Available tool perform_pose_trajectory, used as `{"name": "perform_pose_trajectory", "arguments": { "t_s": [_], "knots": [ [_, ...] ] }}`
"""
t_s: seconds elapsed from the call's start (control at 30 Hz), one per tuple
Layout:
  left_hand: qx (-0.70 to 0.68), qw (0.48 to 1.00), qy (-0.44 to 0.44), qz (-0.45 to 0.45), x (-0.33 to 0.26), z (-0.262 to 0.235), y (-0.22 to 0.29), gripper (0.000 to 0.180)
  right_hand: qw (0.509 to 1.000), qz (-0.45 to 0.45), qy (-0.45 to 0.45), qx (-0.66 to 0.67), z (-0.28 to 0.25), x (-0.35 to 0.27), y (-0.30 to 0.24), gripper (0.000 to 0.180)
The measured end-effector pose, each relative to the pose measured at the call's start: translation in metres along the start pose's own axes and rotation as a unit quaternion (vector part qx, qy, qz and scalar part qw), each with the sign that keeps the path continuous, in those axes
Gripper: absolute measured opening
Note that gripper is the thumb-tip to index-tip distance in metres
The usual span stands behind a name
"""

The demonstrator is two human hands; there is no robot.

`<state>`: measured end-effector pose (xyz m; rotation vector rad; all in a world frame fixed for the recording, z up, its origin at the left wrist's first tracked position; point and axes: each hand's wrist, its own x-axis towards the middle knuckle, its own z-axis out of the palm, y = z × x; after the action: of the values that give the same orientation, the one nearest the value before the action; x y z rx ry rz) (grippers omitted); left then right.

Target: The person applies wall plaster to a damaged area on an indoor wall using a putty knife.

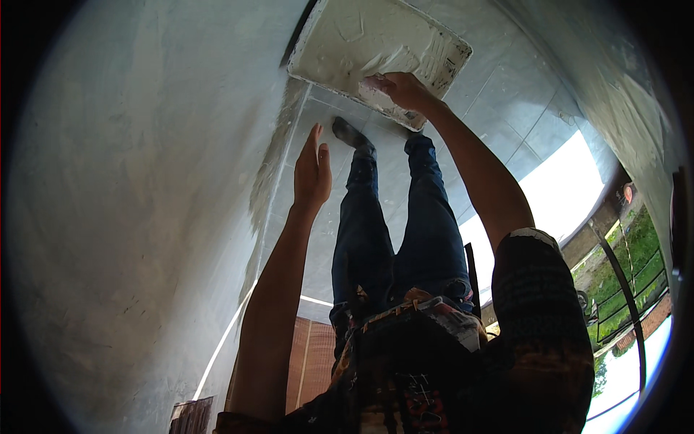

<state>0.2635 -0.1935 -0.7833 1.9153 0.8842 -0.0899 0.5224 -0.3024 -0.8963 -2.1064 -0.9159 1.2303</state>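
My right hand [408,90] is over the near edge of a shallow rectangular tray [460,59]. Its fingers are closed on a pale pinkish, paste-smeared piece [376,92]; its exact kind is unclear, and the fingers cover part of it. Thick off-white paste [354,43] spreads across the tray, with ridges and streaks in it. Apart from the tray, my left hand [312,170] is raised near the wall with fingers stretched out and together, the thumb slightly apart. Nothing is in it.
A grey, patchily coated wall [144,181] rises along the left, meeting the tiled floor [499,108]. My legs [394,217] stand just below the tray. Bright light falls on the floor at right, beside an opening with a dark railing [625,267] and grass.
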Motion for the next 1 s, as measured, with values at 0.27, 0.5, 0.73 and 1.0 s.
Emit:
{"name": "perform_pose_trajectory", "arguments": {
  "t_s": [0.27,0.5,0.73,1.0],
  "knots": [
    [0.031,0.999,0.04,0.004,-0.001,-0.027,0.031,0.054,0.857,0.084,-0.138,0.489,-0.043,-0.003,-0.033,0.035],
    [0.02,0.986,0.141,0.092,-0.003,-0.078,0.111,0.054,0.803,-0.016,-0.109,0.586,-0.115,-0.055,-0.142,0.029],
    [0.052,0.938,0.263,0.219,-0.043,-0.14,0.208,0.051,0.809,-0.192,-0.143,0.536,-0.182,-0.121,-0.255,0.025],
    [0.112,0.833,0.402,0.363,-0.115,-0.228,0.314,0.052,0.785,-0.368,-0.143,0.479,-0.248,-0.205,-0.407,0.024]
  ]
}}
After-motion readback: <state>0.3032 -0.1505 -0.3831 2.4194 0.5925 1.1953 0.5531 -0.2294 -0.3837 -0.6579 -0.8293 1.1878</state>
